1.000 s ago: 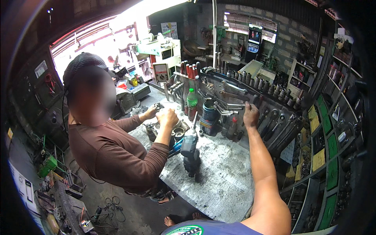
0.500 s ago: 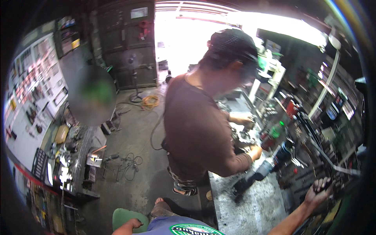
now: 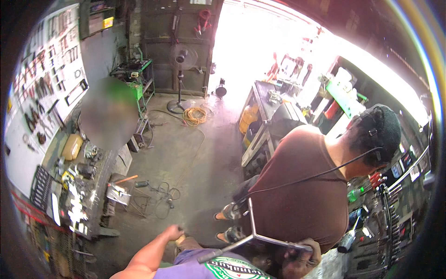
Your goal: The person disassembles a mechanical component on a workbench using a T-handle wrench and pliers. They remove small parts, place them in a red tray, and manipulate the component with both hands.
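My right hand [image 3: 306,256] is closed round one arm of a three-armed Y-shaped wrench [image 3: 254,235], at the lower edge beside the co-worker's back. One metal arm of the wrench points up and away from me; another, with a dark end, reaches left across my shirt. My left hand [image 3: 173,232] hangs low on the left, over my leg, with fingers curled in and no object visible in it. A co-worker [image 3: 302,190] in a brown top and dark cap leans over the bench close on my right; both of that person's hands are hidden.
On the left runs a bench [image 3: 104,186] with metal parts under a tool board [image 3: 51,74]. A coiled orange cord [image 3: 194,116] and a dark cable [image 3: 165,195] lie on the floor, near a standing fan [image 3: 180,79]. Another worktable [image 3: 267,93] stands beyond the co-worker.
My right hand has come from the tool rack at far right to my front, now holding the Y-shaped wrench. My view has turned left, and my left hand sits farther forward.
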Tool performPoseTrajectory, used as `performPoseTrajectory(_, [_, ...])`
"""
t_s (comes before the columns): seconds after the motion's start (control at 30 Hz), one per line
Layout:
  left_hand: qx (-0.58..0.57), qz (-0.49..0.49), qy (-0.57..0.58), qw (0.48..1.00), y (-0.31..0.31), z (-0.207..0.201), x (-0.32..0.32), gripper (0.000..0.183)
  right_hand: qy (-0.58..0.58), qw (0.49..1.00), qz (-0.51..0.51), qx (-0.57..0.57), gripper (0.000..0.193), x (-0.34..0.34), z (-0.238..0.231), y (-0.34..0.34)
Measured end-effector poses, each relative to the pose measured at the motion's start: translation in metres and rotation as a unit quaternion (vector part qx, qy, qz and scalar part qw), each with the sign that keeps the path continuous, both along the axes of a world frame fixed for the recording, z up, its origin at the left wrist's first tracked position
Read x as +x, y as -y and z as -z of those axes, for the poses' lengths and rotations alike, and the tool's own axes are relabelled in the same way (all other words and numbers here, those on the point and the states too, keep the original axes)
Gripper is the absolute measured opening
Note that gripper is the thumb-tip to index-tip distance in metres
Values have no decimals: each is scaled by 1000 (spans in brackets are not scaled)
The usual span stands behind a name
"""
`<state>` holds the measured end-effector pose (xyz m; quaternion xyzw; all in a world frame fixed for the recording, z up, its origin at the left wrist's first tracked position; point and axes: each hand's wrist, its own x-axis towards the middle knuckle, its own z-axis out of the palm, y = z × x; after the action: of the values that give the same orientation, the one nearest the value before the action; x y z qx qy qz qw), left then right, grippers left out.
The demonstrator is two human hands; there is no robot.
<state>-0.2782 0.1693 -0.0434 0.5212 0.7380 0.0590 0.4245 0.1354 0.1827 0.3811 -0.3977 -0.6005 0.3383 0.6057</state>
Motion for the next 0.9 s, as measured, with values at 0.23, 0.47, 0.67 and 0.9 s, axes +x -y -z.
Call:
performPoseTrajectory(0.23, [253, 39, 178, 950, -128, -211, -57, 74, 206, 970, -7, 125, 16, -154, 11, -102])
performPoseTrajectory(0.47, [549, 124, 26, 826, -234, -252, -52, 58, 21, 982, 3, -185, 24, -246, 50, -216])
performPoseTrajectory(0.67, [382, 141, 135, 903, -369, -215, -122, 15, -110, 927, -180, -311, 23, -280, 122, -385])
performPoseTrajectory(0.9, [329, 219, 240, 887, -565, -259, -164, 12, 110, 906, -394, -107, 59, -361, 140, -585])
